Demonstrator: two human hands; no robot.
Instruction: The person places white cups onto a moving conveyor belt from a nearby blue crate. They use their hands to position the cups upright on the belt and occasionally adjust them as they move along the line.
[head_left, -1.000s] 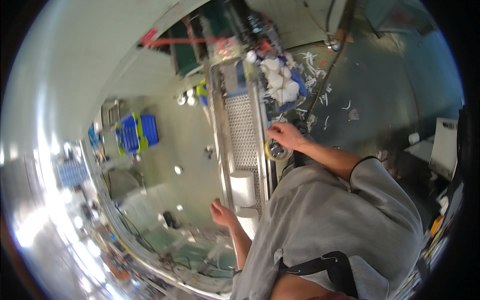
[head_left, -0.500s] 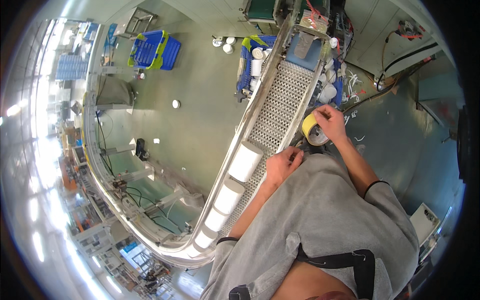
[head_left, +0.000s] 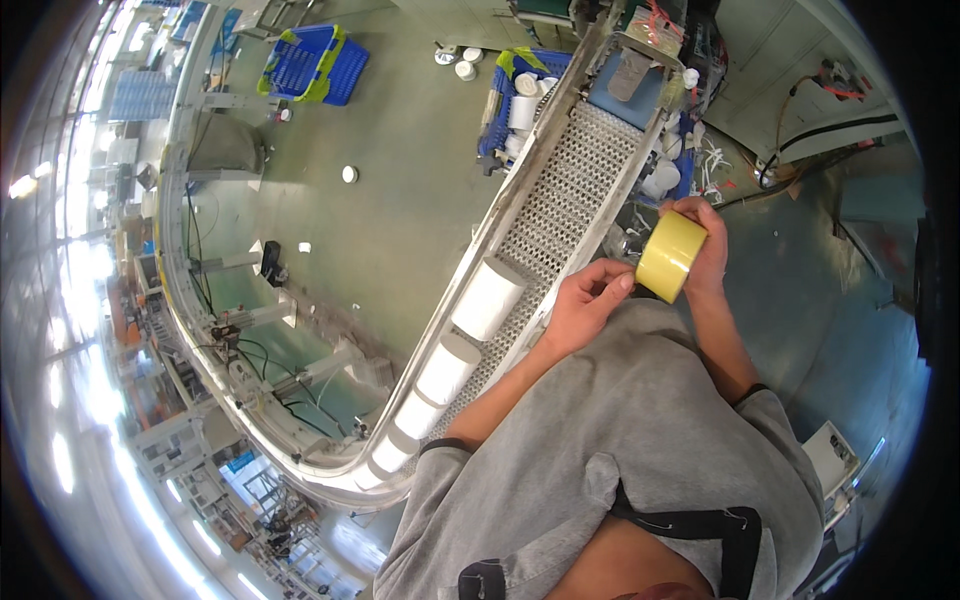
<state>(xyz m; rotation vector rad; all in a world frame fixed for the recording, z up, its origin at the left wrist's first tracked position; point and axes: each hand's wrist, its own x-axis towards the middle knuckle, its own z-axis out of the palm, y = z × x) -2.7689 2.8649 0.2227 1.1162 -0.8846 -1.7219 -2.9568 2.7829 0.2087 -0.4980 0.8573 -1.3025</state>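
A roll of yellow adhesive tape (head_left: 671,256) is gripped by my right hand (head_left: 710,248), its broad outer face turned up and toward me. The fingers wrap round its far and right side. Just left of the roll, my left hand (head_left: 592,303) has thumb and forefinger pressed together near the roll's edge; whatever they may pinch is too small to make out. Both hands are in front of my body, at the right side of a metal conveyor (head_left: 567,180). Several white cylinders (head_left: 489,298) lie in a row along its belt, left of my left forearm.
Beside the conveyor's far end stands a blue crate (head_left: 492,130) holding white pieces, with more white pieces on the right side. Another blue crate (head_left: 316,66) sits on the floor at far left. Cables (head_left: 800,155) run across the right. The conveyor rail (head_left: 262,440) curves round at left.
My right hand has turned the tape roll, so its outer face shows instead of its open core. My left hand has moved right and up, close to the roll. The view has shifted slightly.
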